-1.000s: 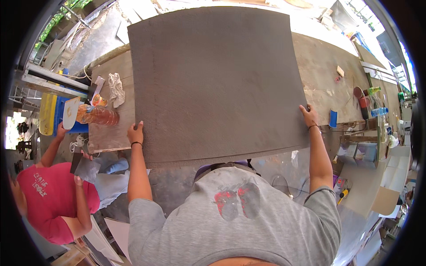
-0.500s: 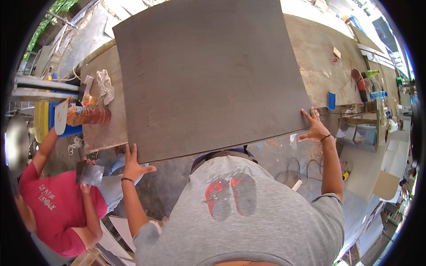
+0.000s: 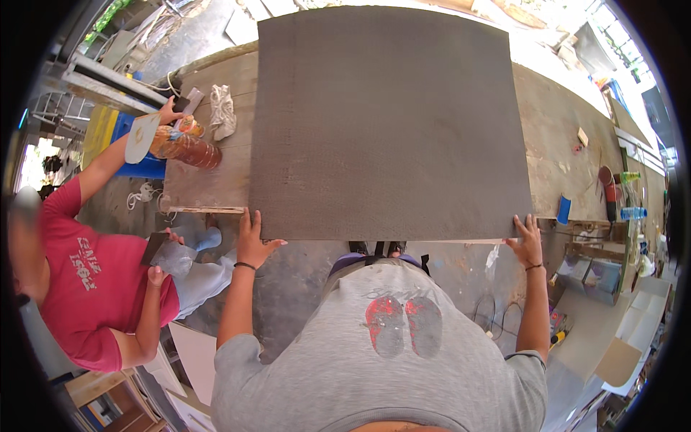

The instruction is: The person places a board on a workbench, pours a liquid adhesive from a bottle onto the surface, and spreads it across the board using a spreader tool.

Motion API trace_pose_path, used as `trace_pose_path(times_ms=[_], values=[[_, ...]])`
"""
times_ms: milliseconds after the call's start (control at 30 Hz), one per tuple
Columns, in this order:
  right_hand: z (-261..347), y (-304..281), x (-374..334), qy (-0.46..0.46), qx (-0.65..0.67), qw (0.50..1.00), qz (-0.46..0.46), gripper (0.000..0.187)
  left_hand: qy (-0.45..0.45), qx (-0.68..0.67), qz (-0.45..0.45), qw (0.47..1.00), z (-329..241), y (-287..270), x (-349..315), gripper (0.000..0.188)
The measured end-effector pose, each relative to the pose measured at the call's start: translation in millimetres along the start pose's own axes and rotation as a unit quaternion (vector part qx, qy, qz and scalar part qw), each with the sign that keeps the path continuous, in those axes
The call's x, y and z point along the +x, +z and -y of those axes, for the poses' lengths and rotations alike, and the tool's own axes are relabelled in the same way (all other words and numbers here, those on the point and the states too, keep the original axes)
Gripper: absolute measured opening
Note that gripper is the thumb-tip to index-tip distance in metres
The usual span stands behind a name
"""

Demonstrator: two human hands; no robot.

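Note:
A large, dark grey-brown rectangular board (image 3: 389, 129) lies flat on the wooden workbench (image 3: 561, 162) in front of me, its near edge roughly level with the bench's. My left hand (image 3: 255, 245) is at the board's near left corner, fingers stretched up along the side and thumb spread out beneath the near edge. At the near right corner is my right hand (image 3: 527, 245), its fingers also apart and touching the edge. Neither hand wraps round the board. What lies under the board is hidden.
At left a co-worker in a red shirt (image 3: 108, 281) holds a flat scraper blade (image 3: 173, 258) and reaches onto the bench. Near that arm are a brown wrapped container (image 3: 188, 147) and a white cloth (image 3: 223, 111). A blue block (image 3: 563, 209) and a red power tool (image 3: 610, 194) lie right.
The board has turned from a slant to nearly square with the bench, both hands staying at its near corners. The co-worker's far hand now shows at a dark object on the bench.

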State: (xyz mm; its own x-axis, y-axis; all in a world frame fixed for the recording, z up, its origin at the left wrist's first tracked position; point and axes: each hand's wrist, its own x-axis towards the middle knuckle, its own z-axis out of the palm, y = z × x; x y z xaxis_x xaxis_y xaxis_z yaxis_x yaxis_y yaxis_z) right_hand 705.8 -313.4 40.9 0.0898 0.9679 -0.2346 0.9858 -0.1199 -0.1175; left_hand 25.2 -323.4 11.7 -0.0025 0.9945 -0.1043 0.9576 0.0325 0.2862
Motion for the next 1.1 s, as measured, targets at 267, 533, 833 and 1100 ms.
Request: trace_pose_path(times_ms=[267, 533, 833, 1100], values=[[49.4, -15.7, -5.9, 0.020, -0.021, 0.999, 0.021, 0.081, -0.004, -0.002, -0.074, 0.997, 3.6, 18.8, -10.0, 0.102], [94.6, -18.5, -8.3, -0.036, -0.017, 0.998, 0.054, 0.079, -0.023, -0.089, -0.119, 0.989, -5.4, 10.3, -9.4, 0.102], [129.4, -19.1, -12.6, -0.053, -0.024, 0.992, 0.111, 0.076, -0.037, -0.170, -0.158, 0.972, 11.9, 10.9, -13.7, 0.096], [84.6, -32.8, 31.5, -0.036, 0.105, 0.991, 0.071, 0.052, -0.208, -0.268, -0.179, 0.924, 3.3, 18.4, 11.8, 0.057]])
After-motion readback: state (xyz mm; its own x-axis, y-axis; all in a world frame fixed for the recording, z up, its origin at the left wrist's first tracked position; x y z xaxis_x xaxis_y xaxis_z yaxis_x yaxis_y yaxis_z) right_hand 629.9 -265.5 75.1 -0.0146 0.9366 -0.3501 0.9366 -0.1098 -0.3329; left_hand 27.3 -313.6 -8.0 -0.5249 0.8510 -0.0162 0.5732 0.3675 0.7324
